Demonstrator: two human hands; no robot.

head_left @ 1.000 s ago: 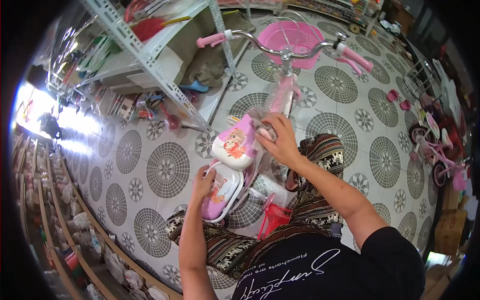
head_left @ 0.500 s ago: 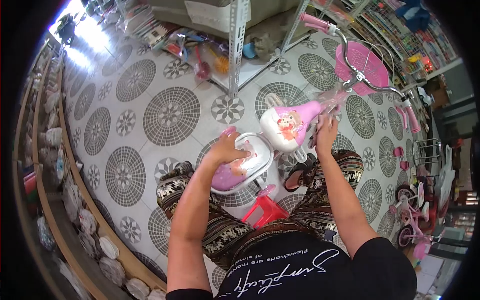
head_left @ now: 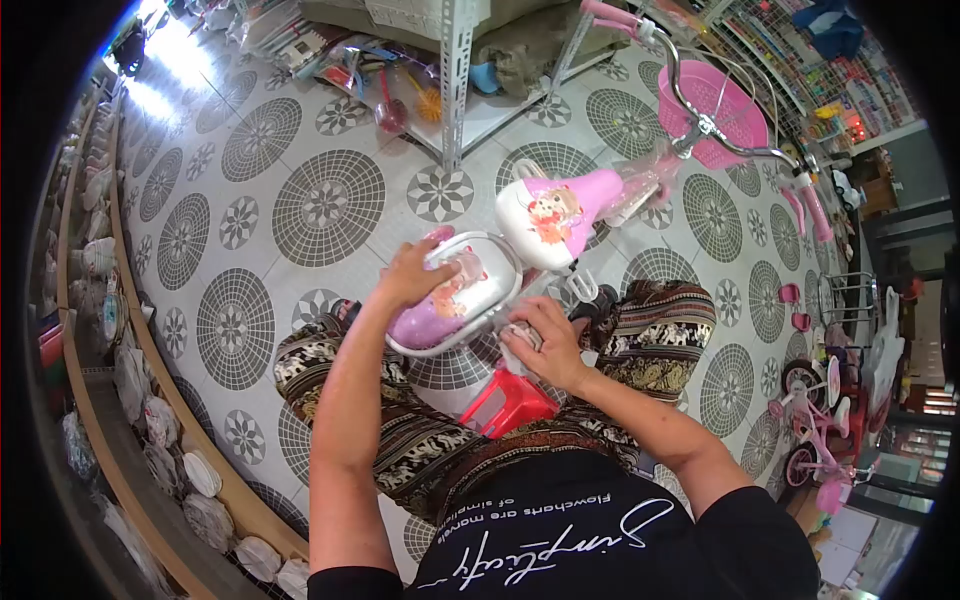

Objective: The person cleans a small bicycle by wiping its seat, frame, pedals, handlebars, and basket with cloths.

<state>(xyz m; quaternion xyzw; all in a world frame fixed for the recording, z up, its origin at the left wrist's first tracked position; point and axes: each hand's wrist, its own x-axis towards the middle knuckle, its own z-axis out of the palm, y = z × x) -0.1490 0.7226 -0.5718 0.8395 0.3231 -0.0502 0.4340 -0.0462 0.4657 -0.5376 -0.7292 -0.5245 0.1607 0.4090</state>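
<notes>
A pink and white child's bicycle stands before me, with a front saddle (head_left: 550, 218) and a rear seat (head_left: 455, 295), both printed with a cartoon figure. My left hand (head_left: 412, 275) grips the left edge of the rear seat, its thumb over the top. In my right hand (head_left: 540, 340), fingers are bent round a crumpled greyish cloth (head_left: 520, 342), against the bike's rear frame beside that seat. The chrome handlebar (head_left: 706, 125) and pink basket (head_left: 712, 110) are at the upper right. Clear plastic wrap (head_left: 650, 178) covers the frame ahead of the saddle.
A red plastic stool (head_left: 512, 402) is between my legs. A metal shelf post (head_left: 457, 90) rises beyond the saddle. Wooden shelving (head_left: 88, 420) with wrapped goods runs along the left. Another small pink bicycle (head_left: 815, 400) stands at the right.
My right hand has moved from the front of the saddle back to the rear frame, with the cloth. My left hand stays on the rear seat. The view has swung towards the right.
</notes>
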